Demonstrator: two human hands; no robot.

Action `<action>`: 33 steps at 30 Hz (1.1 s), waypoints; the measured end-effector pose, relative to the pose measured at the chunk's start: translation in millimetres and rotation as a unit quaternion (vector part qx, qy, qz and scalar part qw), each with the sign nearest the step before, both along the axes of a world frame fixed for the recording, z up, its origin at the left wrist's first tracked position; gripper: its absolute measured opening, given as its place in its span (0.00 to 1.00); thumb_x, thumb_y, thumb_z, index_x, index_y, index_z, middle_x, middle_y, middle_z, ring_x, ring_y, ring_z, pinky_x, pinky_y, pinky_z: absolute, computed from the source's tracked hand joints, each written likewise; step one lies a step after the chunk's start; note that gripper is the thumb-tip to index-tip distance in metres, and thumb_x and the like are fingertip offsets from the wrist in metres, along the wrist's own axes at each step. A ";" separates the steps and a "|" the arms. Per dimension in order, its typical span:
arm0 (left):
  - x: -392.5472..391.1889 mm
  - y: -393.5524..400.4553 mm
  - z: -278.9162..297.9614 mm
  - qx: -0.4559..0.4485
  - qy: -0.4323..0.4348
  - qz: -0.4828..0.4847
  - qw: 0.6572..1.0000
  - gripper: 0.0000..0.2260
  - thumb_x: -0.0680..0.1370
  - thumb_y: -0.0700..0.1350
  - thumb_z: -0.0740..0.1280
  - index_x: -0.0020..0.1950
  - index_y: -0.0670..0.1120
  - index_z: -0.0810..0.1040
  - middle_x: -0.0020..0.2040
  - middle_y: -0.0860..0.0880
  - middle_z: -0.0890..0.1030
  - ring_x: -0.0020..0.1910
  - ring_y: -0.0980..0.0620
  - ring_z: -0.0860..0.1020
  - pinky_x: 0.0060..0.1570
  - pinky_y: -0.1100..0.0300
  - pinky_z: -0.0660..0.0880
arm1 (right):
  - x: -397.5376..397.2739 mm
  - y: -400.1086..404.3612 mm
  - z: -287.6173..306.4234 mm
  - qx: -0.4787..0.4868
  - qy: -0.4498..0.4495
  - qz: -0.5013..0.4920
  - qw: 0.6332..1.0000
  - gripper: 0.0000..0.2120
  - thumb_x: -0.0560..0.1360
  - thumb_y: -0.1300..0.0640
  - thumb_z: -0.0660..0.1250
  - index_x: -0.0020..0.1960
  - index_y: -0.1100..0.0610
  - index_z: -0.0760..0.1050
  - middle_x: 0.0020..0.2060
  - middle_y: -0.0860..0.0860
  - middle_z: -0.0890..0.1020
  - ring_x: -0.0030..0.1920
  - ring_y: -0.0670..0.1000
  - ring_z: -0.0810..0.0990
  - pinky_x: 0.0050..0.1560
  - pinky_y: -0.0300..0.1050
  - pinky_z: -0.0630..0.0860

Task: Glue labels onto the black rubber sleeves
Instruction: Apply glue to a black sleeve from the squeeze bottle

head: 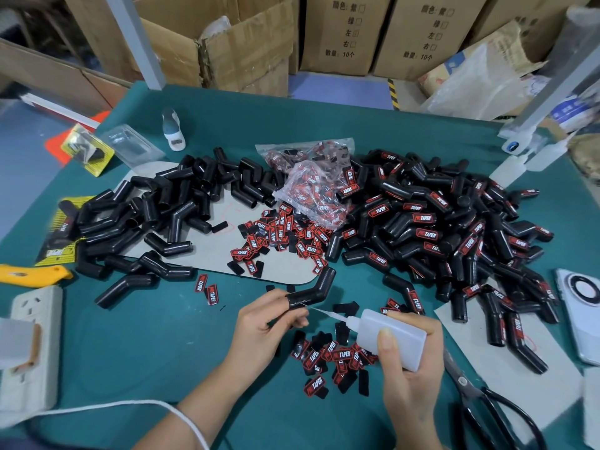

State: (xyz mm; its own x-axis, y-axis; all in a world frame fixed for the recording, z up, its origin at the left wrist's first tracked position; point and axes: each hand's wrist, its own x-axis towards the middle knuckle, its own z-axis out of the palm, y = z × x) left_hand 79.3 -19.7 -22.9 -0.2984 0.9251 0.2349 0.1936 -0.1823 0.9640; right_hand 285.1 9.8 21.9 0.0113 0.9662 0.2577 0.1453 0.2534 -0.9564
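1. Black rubber sleeve: a bent, glossy tube with no label, held above the green table near its front centre. One end is slipped over a finger of the left hand, whose other fingers are curled loosely beside it; the far end points up and to the right.
2. Glue bottle: translucent white, flat-sided, gripped in the closed right hand with the thumb pressed along its side. Its thin nozzle is aimed left, the tip at or just beside the held end of the sleeve; contact cannot be told.
3. Labels: small red-and-black patches reading "TAPER", scattered face up and face down directly below the bottle. A second scatter lies at table centre on a grey mat.
4. Clear bag: holds more labels, lying between the two heaps.
5. Unlabelled sleeves: heaped at left, partly on the grey mat.
6. Labelled sleeves: a larger heap at right, each with a red patch.
7. Scissors: black-handled, at lower right, just beside the right wrist.
8. Phone: white, at the right edge.
9. Power strip: at the left edge, with a white cord running along the front.
10. Yellow cutter: at left, above the power strip.
11. Cardboard boxes: stacked behind the table.
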 end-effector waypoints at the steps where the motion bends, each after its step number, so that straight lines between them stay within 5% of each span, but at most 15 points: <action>1: 0.3 -0.1 0.4 0.002 -0.001 0.001 1.000 0.07 0.79 0.35 0.70 0.44 0.39 0.86 0.40 0.52 0.82 0.37 0.50 0.83 0.42 0.61 0.80 | 0.1 -0.1 0.1 0.000 0.001 0.003 1.000 0.12 0.74 0.46 0.67 0.56 0.34 0.75 0.50 0.38 0.80 0.44 0.40 0.81 0.36 0.33 0.77; 11: -1.0 -0.7 0.5 0.001 0.000 0.004 1.000 0.08 0.80 0.35 0.70 0.42 0.37 0.85 0.39 0.49 0.82 0.37 0.49 0.84 0.41 0.61 0.80 | -2.5 0.4 3.9 0.011 -0.004 0.011 1.000 0.13 0.75 0.48 0.67 0.56 0.34 0.74 0.50 0.35 0.80 0.44 0.36 0.81 0.36 0.29 0.77; 33: -2.7 -1.6 -1.4 0.007 -0.001 -0.002 1.000 0.06 0.80 0.35 0.70 0.47 0.39 0.87 0.44 0.49 0.82 0.40 0.49 0.84 0.44 0.61 0.81 | 2.1 0.5 -3.4 -0.007 0.000 -0.023 1.000 0.11 0.74 0.45 0.68 0.56 0.36 0.76 0.50 0.41 0.80 0.47 0.46 0.80 0.40 0.40 0.79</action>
